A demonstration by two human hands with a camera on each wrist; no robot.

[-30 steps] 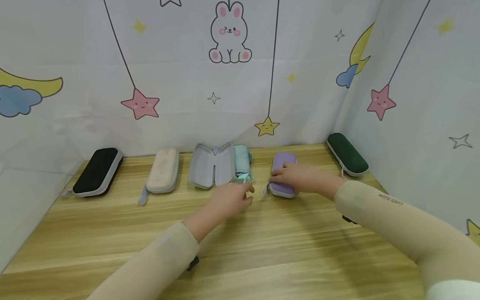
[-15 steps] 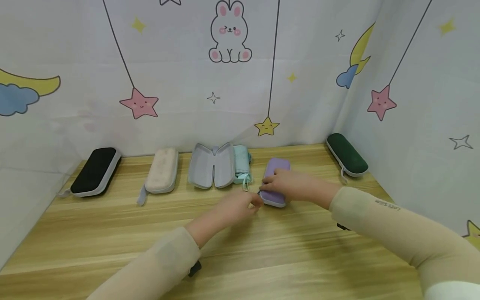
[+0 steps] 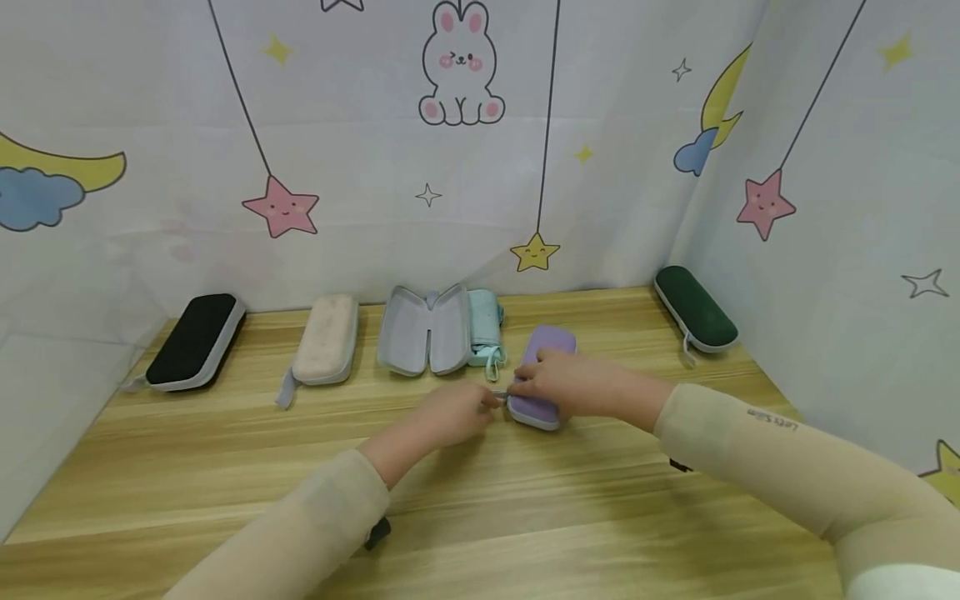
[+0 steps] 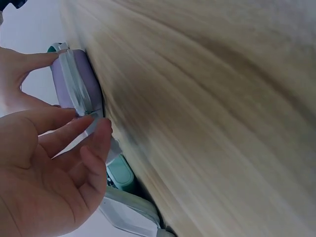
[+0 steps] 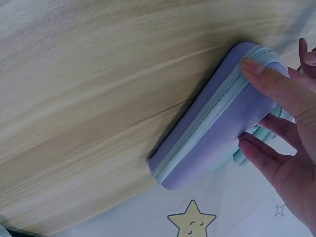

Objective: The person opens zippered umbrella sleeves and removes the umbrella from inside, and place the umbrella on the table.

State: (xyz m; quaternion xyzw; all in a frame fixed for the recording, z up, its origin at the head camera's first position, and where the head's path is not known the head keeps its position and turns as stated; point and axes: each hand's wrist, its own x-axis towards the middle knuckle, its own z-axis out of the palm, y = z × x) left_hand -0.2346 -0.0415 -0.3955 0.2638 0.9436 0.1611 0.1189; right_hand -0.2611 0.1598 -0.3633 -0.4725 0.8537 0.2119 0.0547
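Observation:
The purple zip case (image 3: 553, 337) lies on the wooden table, slightly slanted. My right hand (image 3: 577, 383) grips it from above; in the right wrist view the thumb lies along the pale zipper (image 5: 202, 126) and the fingertips touch the lid. At the case's near left corner, my left hand (image 3: 453, 412) pinches the grey zipper tab (image 3: 499, 393) between thumb and fingers. The left wrist view shows these fingertips at the end of the closed zipper. Part of the tab is hidden by the fingers.
An unzipped, empty grey-lined case (image 3: 406, 333) and a folded light-teal pouch (image 3: 484, 321) stand left of the purple case. Farther left lie a cream case (image 3: 327, 342) and a black case (image 3: 197, 337). A green case (image 3: 693, 308) lies right, by the curtain.
My right hand has drawn the purple case nearer and to the left, turning it slightly. My left hand has moved to its corner and taken hold of the zipper tab.

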